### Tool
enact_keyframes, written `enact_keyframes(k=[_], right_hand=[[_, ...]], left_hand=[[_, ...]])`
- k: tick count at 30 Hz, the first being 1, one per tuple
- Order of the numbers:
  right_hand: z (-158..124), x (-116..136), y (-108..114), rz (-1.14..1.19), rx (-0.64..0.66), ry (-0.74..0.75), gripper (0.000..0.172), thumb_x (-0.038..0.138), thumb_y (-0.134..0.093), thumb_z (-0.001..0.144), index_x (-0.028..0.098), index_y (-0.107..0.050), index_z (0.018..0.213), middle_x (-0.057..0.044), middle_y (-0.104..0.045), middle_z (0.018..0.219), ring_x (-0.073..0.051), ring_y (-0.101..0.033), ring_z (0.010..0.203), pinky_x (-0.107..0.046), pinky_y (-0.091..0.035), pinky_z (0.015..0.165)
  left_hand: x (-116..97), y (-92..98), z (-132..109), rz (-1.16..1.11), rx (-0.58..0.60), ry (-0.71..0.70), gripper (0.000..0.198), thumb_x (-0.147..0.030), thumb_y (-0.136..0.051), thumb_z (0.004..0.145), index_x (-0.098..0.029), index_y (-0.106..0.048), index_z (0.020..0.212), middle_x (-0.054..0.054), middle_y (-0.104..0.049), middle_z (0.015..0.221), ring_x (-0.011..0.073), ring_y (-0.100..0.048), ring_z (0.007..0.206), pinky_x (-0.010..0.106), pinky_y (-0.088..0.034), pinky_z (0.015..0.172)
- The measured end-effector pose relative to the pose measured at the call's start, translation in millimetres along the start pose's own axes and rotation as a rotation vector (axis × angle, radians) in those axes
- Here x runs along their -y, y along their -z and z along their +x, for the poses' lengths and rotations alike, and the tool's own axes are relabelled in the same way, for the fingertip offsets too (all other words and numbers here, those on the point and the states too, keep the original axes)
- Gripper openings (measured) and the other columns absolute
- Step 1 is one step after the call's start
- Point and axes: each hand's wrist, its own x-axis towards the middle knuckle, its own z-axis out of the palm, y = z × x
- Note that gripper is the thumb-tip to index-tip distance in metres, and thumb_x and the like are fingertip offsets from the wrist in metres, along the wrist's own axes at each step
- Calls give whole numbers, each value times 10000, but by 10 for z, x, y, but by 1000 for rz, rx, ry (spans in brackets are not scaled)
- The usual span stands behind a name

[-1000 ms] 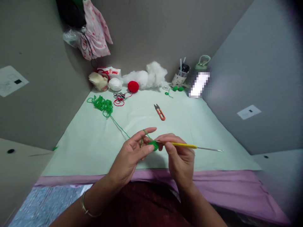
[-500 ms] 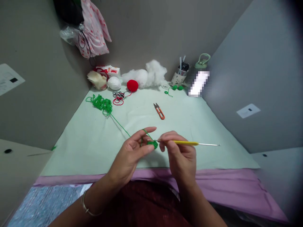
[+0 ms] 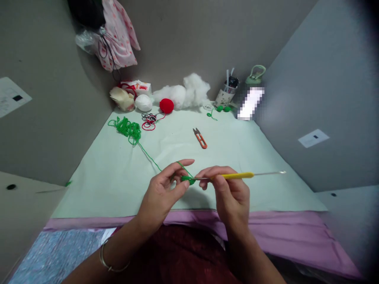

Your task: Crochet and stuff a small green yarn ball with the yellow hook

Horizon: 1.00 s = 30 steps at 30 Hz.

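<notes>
Pinching green crochet piece point(image 3: 188, 180) between left fingers point(image 3: 177, 188), hook point(image 3: 233, 176) alongside

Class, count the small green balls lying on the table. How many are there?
2. One green ball lies at the back of the table, in front of the cup; the other sits right beside it. More could be hidden behind the clutter.

Craft booth: grey partition walls point(image 3: 310, 59), stuffing point(image 3: 186, 92), yarn balls point(image 3: 166, 105), snips point(image 3: 200, 138).

Green yarn point(image 3: 127, 129) on a pale mint table cover point(image 3: 251, 157)
Centre: bright green crochet piece point(image 3: 188, 180), hook point(image 3: 237, 176) yellow with silver shaft; above it orange snips point(image 3: 200, 139), red ball point(image 3: 166, 105), white stuffing point(image 3: 186, 92); upper left, pink cloth point(image 3: 118, 35) with red dots
</notes>
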Motion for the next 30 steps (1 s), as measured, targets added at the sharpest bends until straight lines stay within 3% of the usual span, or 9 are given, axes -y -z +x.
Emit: enact_keyframes(k=[7, 10, 12, 14, 16, 18, 23, 27, 30], right_hand=[[-71, 9, 2, -205, 47, 200, 278, 100, -508, 1063, 237, -724, 1173, -55, -766, 1029, -159, -698, 838, -325, -595, 738], [-86, -36, -3, -411, 108, 372, 270, 84, -540, 1036, 229, -708, 1190, -69, -772, 1028, -188, -726, 917, -343, -618, 776], [-115, -70, -5, -621, 128, 489, 289, 86, -596, 1011, 242, -716, 1223, -79, -775, 1057, -207, -738, 960, -353, -631, 797], [-147, -96, -4, -776, 110, 571, 349, 81, -657, 980, 265, -726, 1268, -85, -772, 1099, -220, -741, 992, -355, -634, 798], [-155, -103, -2, -762, 79, 565, 357, 83, -674, 973, 279, -743, 1263, -78, -766, 1099, -217, -738, 989, -351, -629, 788], [-127, -89, -3, -559, 13, 450, 286, 102, -626, 1007, 267, -764, 1196, -61, -757, 1018, -192, -721, 901, -335, -611, 741], [28, -44, -48, -8, -64, 123, 203, 205, -578, 1061, 242, -771, 1010, -14, -698, 837, -136, -626, 691, -290, -531, 618], [30, -57, -88, -97, -4, 125, 195, 163, -612, 1037, 254, -786, 1032, -31, -758, 939, -159, -694, 832, -299, -578, 700], [-56, -77, -82, -377, 10, 305, 290, 86, -639, 998, 275, -784, 1163, -46, -772, 1003, -177, -718, 906, -323, -606, 764]], left_hand=[[-6, -8, -17, 201, -74, -152, 388, -122, -725, 894, -333, -801, 1211, -18, -651, 920, 132, -541, 835, 265, -444, 873], [17, -48, -31, 206, -118, -218, 375, -101, -751, 870, -332, -824, 1157, -22, -662, 908, 124, -541, 833, 251, -439, 861], [35, -73, -38, 113, -131, -169, 355, -131, -791, 858, -321, -827, 1156, -15, -680, 931, 121, -540, 830, 247, -442, 846], [46, -78, -30, -94, -73, -10, 391, -219, -842, 847, -306, -805, 1227, -9, -672, 909, 116, -537, 802, 242, -447, 798], [40, -56, -6, -329, 29, 179, 465, -308, -880, 825, -268, -785, 1278, -22, -615, 806, 95, -493, 716, 230, -436, 733], [16, -19, 25, -475, 80, 281, 466, -326, -904, 801, -229, -801, 1244, -38, -558, 742, 72, -443, 659, 226, -436, 733], [-35, -3, 34, -432, 15, 171, 452, -263, -924, 781, -289, -812, 1218, -13, -634, 866, 106, -556, 840, 222, -449, 838], [13, -74, -3, -321, 4, 95, 451, -265, -903, 821, -325, -798, 1256, -17, -656, 904, 111, -578, 902, 209, -455, 890], [32, -100, 2, -334, -40, 71, 494, -240, -917, 806, -326, -786, 1275, -20, -684, 915, 102, -598, 903, 191, -465, 877]])
